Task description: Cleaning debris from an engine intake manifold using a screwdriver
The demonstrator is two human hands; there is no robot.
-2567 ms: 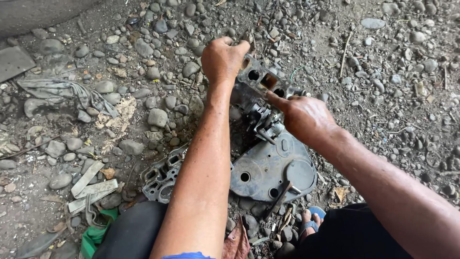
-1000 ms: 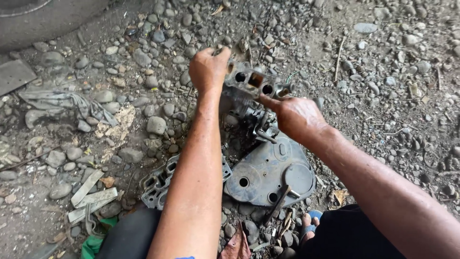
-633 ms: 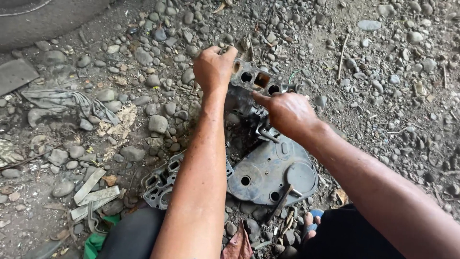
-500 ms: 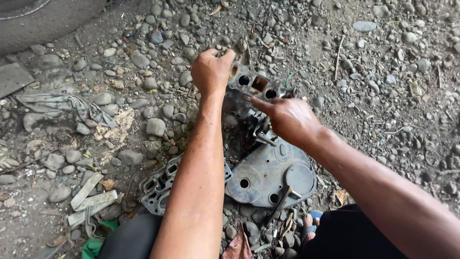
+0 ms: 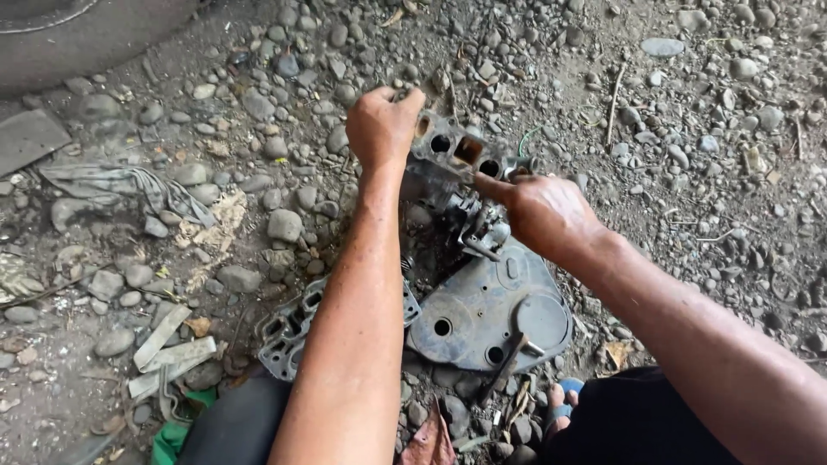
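Left hand point(image 5: 382, 127) of mine is clenched on the far left corner of the cylinder head point(image 5: 457, 176), much as it was a moment ago, though the casting has tipped a little toward me since. That arm runs straight out from my body. Right hand point(image 5: 544, 213) grips the casting's right end, forefinger stretched along its ported top edge, wrist bent inward. Below my hands lie a grey metal cover point(image 5: 491, 310) and a gasket point(image 5: 293, 325), on stony gravel ground point(image 5: 689, 129).
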